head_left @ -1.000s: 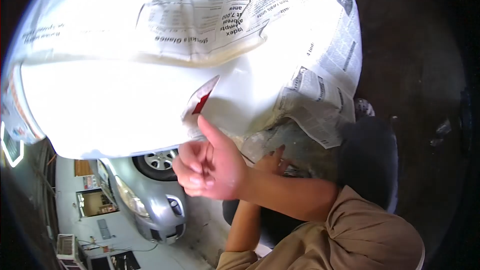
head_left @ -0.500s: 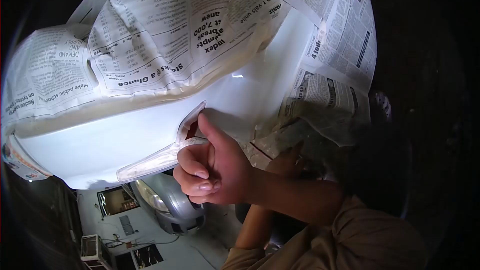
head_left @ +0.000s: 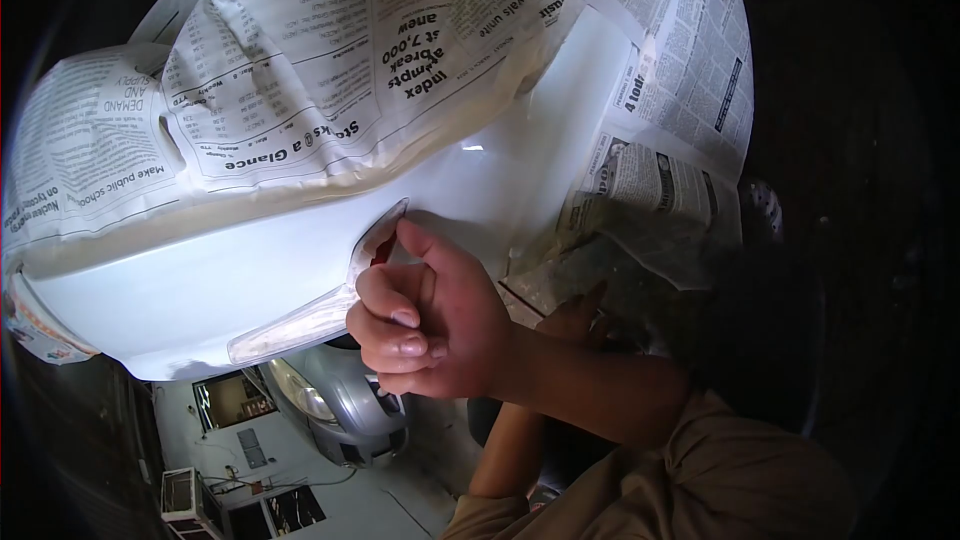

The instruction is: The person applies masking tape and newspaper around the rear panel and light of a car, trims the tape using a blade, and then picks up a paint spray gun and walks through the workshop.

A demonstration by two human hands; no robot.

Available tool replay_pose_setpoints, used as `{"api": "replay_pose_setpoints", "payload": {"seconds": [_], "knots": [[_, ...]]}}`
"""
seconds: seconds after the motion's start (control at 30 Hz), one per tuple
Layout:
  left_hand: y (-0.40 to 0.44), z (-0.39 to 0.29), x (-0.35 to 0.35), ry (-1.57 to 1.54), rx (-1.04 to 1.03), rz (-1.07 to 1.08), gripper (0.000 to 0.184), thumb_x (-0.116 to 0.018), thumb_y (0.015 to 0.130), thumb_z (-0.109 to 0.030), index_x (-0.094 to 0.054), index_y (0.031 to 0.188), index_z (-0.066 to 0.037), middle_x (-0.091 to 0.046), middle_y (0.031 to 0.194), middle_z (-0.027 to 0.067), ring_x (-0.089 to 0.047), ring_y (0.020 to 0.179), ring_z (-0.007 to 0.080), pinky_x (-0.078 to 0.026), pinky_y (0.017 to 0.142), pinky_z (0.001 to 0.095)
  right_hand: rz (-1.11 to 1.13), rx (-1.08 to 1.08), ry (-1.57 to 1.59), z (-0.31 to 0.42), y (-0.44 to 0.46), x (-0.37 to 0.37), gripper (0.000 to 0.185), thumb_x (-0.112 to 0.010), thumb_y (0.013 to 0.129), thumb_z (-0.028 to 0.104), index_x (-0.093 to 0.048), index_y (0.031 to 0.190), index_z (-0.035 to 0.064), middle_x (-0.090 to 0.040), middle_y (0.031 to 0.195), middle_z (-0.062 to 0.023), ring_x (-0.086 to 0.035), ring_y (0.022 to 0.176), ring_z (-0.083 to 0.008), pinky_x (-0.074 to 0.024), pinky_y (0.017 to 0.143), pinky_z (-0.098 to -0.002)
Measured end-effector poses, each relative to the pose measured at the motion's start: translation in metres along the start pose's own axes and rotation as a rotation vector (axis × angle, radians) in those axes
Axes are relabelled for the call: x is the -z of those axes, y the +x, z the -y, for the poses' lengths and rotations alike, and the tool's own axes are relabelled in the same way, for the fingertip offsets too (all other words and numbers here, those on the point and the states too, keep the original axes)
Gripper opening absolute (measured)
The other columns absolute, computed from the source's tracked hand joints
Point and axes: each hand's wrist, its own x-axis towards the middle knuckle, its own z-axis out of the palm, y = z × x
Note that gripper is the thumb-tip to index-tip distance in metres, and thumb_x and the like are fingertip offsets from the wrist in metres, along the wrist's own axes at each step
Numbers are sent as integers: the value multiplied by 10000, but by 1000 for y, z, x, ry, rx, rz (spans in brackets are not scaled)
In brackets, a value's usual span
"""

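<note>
- The right sleeve (head_left: 760, 470) is seen closest, at the lower right; from it the right forearm is stretched leftward, slightly raised toward the wrist.
- The right hand (head_left: 435, 325) is turned palm toward the viewer, its fingers curled in and pointed left, its thumb extended up and to the left. The grip is half closed; whether anything is pinched inside it cannot be told.
- The left hand (head_left: 572, 320) is partly hidden behind the right forearm and held lower, in dim light, with its fingers pointed up and to the right. Its grip cannot be made out.
- The red patch (head_left: 381, 253) is found just beside the right thumb, partly covered by the hand; contact cannot be judged. It is set in a narrow, pale-edged inset (head_left: 365, 242) whose tip is pointed to the upper right, its long axis slanted down to the left.
- Just below, a pale strip (head_left: 290, 328) is laid along the lower edge of the white panel (head_left: 170, 290), its long axis slanted from lower left to upper right.
- The panel is bordered above and at right by newspaper (head_left: 290, 90), with beige tape (head_left: 335, 184) run along the upper border.
- Farther off, a silver car (head_left: 350, 408) and a pale wall (head_left: 222, 452) are seen at the lower left.
</note>
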Motion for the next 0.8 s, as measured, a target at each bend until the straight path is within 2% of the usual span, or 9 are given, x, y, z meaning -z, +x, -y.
{"api": "replay_pose_setpoints", "payload": {"seconds": [0.2, 0.4, 0.43, 0.53, 0.6, 0.67, 0.7, 0.73, 0.8], "knots": [[-5, -11, 3, 23, 18, 6, 585, -652, 983, -315, -485, 1500, -101, -700, 1073, 188, -708, 967, 363, -563, 844, 470, -20, 48, 22, -21, 1, -3, 746, -240, 1041, 695, -487, 711, 73, -497, 657, -73, -330, 442, -102, -308, 448, -259], [-16, -25, 11, 31, -45, -53, 573, -592, 992, -361, -475, 1496, -115, -666, 1202, 240, -674, 1060, 428, -550, 885, 517, -86, -169, -201, -79, -9, 0, 810, -193, 1032, 718, -527, 697, 60, -545, 686, -104, -351, 443, -110, -329, 448, -253], [-19, -29, 15, 30, -55, -59, 575, -571, 996, -388, -470, 1496, -124, -655, 1235, 256, -670, 1074, 449, -551, 887, 531, 28, -189, -219, -87, -10, 4, 783, -235, 1037, 701, -581, 787, 45, -585, 731, -124, -420, 469, -119, -365, 467, -255], [-23, -33, 20, -16, -67, -9, 573, -615, 992, -302, -470, 1495, -69, -654, 1242, 253, -630, 1165, 413, -490, 1001, 510, -82, -96, -782, -90, -17, -38, 735, -302, 1038, 686, -617, 922, 32, -637, 805, -154, -490, 510, -131, -391, 489, -252], [-11, 27, -22, -74, -207, -24, 582, -619, 989, -311, -469, 1492, -59, -647, 1249, 265, -622, 1170, 424, -486, 1002, 513, -143, 49, -1108, -77, -12, -78, 656, -407, 1037, 624, -621, 1035, 4, -676, 877, -165, -547, 545, -145, -432, 519, -252], [-33, -8, 1, -90, -368, -313, 523, -609, 991, -339, -516, 1419, -53, -659, 1224, 260, -648, 1090, 433, -517, 921, 527, -184, 412, -1528, -69, 9, -135, 532, -413, 1070, 441, -631, 1002, -39, -683, 839, -136, -565, 585, -138, -450, 533, -273], [-43, -26, 13, -81, -441, -461, 498, -604, 992, -352, -539, 1383, -50, -665, 1211, 257, -661, 1049, 437, -532, 880, 534, -223, 677, -1925, -63, 27, -155, 471, -394, 1072, 366, -643, 974, -22, -680, 830, -108, -567, 615, -130, -454, 563, -278], [-51, -17, 10, -35, -262, -176, 487, -641, 971, -342, -552, 1349, -47, -655, 1227, 264, -642, 1068, 460, -514, 903, 543, -91, 851, -2090, -50, 44, -174, 387, -428, 1048, 304, -650, 970, -3, -681, 853, -86, -563, 632, -128, -455, 595, -277], [-56, -17, 10, -23, -248, -177, 510, -609, 987, -378, -541, 1387, -69, -672, 1175, 251, -663, 1047, 448, -532, 881, 543, -286, 1018, -2472, 4, 109, -226, 224, -581, 976, 257, -660, 1011, 51, -690, 893, -58, -602, 716, -135, -475, 651, -285]]}}
